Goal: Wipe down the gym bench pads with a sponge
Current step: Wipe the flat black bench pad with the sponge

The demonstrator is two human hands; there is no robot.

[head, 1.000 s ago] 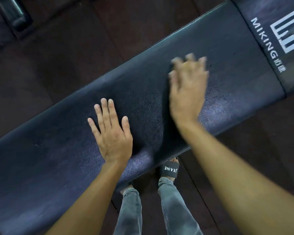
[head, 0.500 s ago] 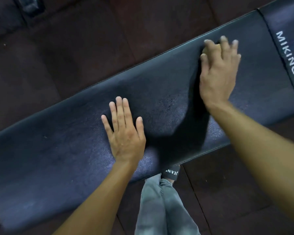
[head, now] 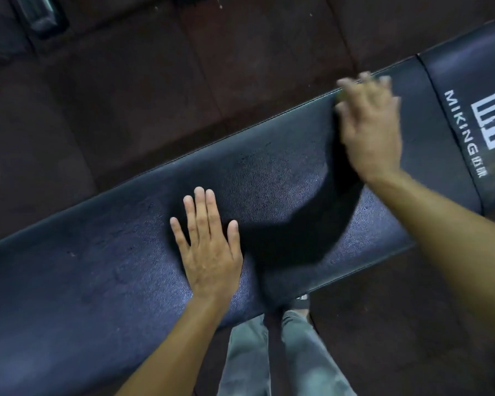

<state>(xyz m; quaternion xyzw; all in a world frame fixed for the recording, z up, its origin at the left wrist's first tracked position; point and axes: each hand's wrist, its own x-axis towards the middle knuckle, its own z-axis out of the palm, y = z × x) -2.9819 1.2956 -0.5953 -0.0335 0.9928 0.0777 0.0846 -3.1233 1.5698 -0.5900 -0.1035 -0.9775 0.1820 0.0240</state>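
A long black bench pad (head: 103,270) runs slantwise from lower left to upper right. My left hand (head: 209,252) lies flat on it near the front edge, fingers spread, holding nothing. My right hand (head: 369,130) is blurred and presses down near the pad's far edge, close to the seam. A yellowish sponge (head: 342,97) peeks out under its fingertips; most of it is hidden by the hand. Past the seam lies a second black pad (head: 455,81) with white "MIKING" lettering and a logo.
Dark reddish-brown rubber floor tiles (head: 183,81) surround the bench. A dark metal frame part (head: 40,15) sits at the top left. My legs in grey trousers (head: 269,358) and a sandalled foot (head: 300,301) stand at the pad's front edge.
My right hand has slid with the sponge from the pad's middle up to its far edge near the seam. My left hand has stayed flat in the same spot on the pad.
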